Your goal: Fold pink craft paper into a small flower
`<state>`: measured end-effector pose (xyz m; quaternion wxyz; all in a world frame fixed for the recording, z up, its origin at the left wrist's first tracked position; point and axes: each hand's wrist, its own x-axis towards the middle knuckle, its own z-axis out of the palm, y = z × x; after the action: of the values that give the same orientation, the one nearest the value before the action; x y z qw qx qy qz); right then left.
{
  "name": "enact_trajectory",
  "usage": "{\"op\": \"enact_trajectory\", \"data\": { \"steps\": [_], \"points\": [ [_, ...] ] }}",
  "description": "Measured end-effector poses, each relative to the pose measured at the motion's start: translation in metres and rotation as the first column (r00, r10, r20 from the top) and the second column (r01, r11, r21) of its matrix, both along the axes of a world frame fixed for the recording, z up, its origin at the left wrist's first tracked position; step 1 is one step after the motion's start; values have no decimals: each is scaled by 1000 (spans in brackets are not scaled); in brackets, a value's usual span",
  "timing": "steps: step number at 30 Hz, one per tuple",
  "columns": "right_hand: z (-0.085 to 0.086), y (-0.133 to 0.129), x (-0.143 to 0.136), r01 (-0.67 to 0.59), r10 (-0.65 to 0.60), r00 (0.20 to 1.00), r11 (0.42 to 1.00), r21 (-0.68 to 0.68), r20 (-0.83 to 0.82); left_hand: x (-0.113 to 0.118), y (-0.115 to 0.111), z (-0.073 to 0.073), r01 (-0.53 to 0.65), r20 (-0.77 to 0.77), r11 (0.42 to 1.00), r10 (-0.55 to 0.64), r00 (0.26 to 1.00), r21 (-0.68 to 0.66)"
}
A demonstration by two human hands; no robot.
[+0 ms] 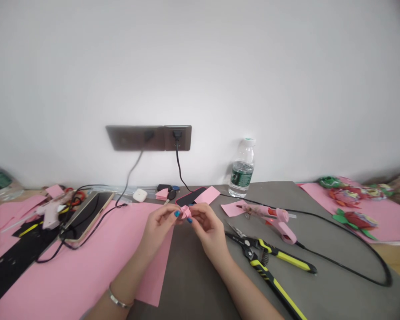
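Between both hands, over the middle of the table, is a small folded piece of pink paper (186, 212). My left hand (162, 221) pinches its left side with thumb and fingers, a bracelet on that wrist. On its right side, my right hand (206, 224) also has thumb and fingertips closed on it. Large pink paper (86, 271) lies under and left of my left arm. To the right of my right hand rest yellow-and-black pliers (270, 253) with spread handles. A pink glue gun (270, 215) lies beyond them, its nozzle over a small pink paper square (232, 209).
A water bottle (242, 171) stands by the wall. A black cord (353, 222) loops across the right side. Finished-looking paper flowers (356, 220) lie at right on pink paper. At left are a phone (86, 218), another glue gun (51, 211) and cables; a white case (140, 195) sits behind.
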<state>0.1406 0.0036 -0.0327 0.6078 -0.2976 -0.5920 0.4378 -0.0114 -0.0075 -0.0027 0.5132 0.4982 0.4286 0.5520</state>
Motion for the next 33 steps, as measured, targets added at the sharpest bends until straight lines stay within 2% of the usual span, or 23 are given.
{"op": "enact_trajectory", "data": {
  "steps": [5, 9, 11, 15, 17, 20, 23, 25, 26, 28, 29, 31, 33],
  "points": [
    [-4, 5, -1, -143, 134, 989, 977, -159, -63, 0, -1, 1, -29, -217, 980, 72, 973, 196],
    [-4, 6, 0, -228, 205, 972, 944, -239, -117, 1, -2, 1, -71, -341, 966, 156, 927, 247],
    [-4, 6, 0, -246, 217, 967, 931, -269, -134, 1, -2, 1, -85, -363, 967, 171, 916, 239],
    [-3, 6, 0, -236, 180, 965, 914, -329, -192, 2, -3, -1, -32, -287, 980, 88, 954, 195],
    [-1, 5, 0, -262, 175, 951, 892, -369, -254, 2, -3, -3, -25, -281, 976, 86, 956, 214],
    [3, 3, 0, -336, 212, 922, 853, -399, -324, -1, -1, -4, -29, -377, 961, 135, 916, 276],
    [3, 2, -1, -363, 241, 916, 838, -408, -320, -3, 0, -4, -6, -427, 955, 138, 894, 296],
    [1, 3, -1, -318, 230, 938, 868, -382, -258, -5, 0, -5, 2, -426, 960, 122, 896, 280],
    [1, 3, 0, -261, 201, 959, 904, -340, -202, -5, 0, -5, 4, -425, 964, 114, 898, 266],
    [0, 3, 1, -85, 80, 996, 980, -182, -35, -6, 0, -7, 12, -428, 970, 97, 899, 245],
    [1, 3, 2, 6, -2, 998, 997, -81, 58, -7, 0, -7, 17, -433, 970, 93, 897, 242],
    [2, 3, 4, 123, -138, 968, 989, 85, 210, -6, 0, -9, 21, -449, 968, 97, 888, 251],
    [3, 3, 4, 147, -187, 937, 978, 151, 297, -5, -1, -11, 22, -459, 964, 106, 882, 264]
  ]
}}
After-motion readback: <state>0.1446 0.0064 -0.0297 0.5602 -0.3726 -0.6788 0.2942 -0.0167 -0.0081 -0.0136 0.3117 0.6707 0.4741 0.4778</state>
